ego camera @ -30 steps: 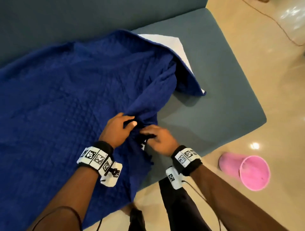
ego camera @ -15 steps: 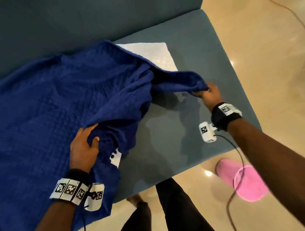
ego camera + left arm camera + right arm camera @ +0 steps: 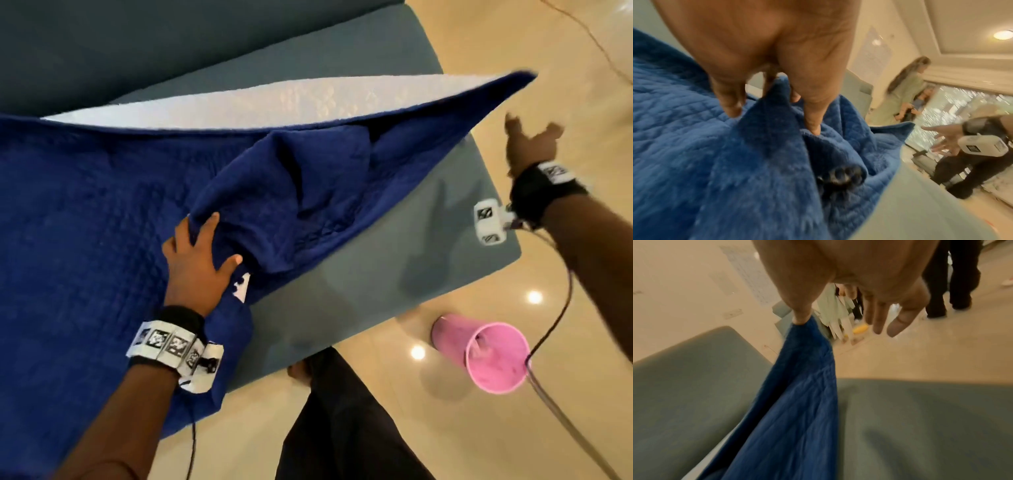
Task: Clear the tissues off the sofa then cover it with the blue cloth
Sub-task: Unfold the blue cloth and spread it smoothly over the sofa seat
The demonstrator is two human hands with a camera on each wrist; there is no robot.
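Head cam looked steeply down over the sofa [image 3: 394, 260]. Both wrist cams sat close, facing along the fingers. All three shared the blue cloth [image 3: 102, 222].

You are getting warm indoor light from above: a ceiling lamp [image 3: 1003, 34] is glowing in the left wrist view and glaring in spots on the floor [image 3: 535, 296]. Your right hand [image 3: 529, 145] is smearing with motion blur. Both wrist views are looking soft and bending at the edges.
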